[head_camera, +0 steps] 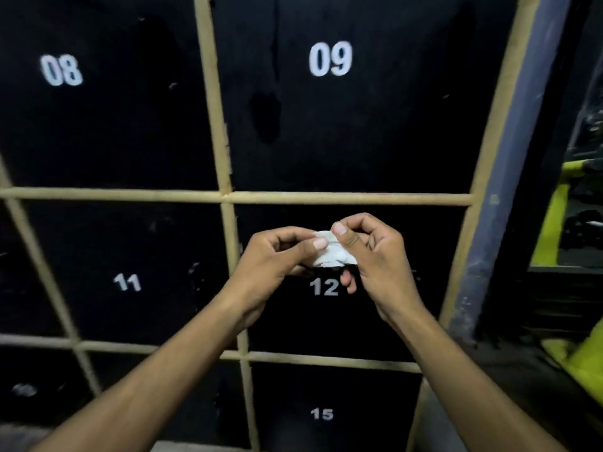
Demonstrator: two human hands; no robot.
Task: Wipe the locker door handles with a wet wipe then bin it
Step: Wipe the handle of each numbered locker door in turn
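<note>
A small crumpled white wet wipe [331, 252] is held between both hands in front of the black locker door numbered 12 [404, 308]. My left hand [277, 256] pinches its left side with thumb and fingers. My right hand [375, 252] pinches its upper right edge, thumb on top. No handle shows plainly on the dark doors; any handle on door 12 is hidden behind my hands.
Black locker doors 08 [62, 70], 09 [329, 58], 11 [127, 282] and 15 [321, 414] sit in a tan frame [225, 197]. A grey-blue post [509, 177] borders the lockers on the right. Yellow objects [551, 223] stand beyond it.
</note>
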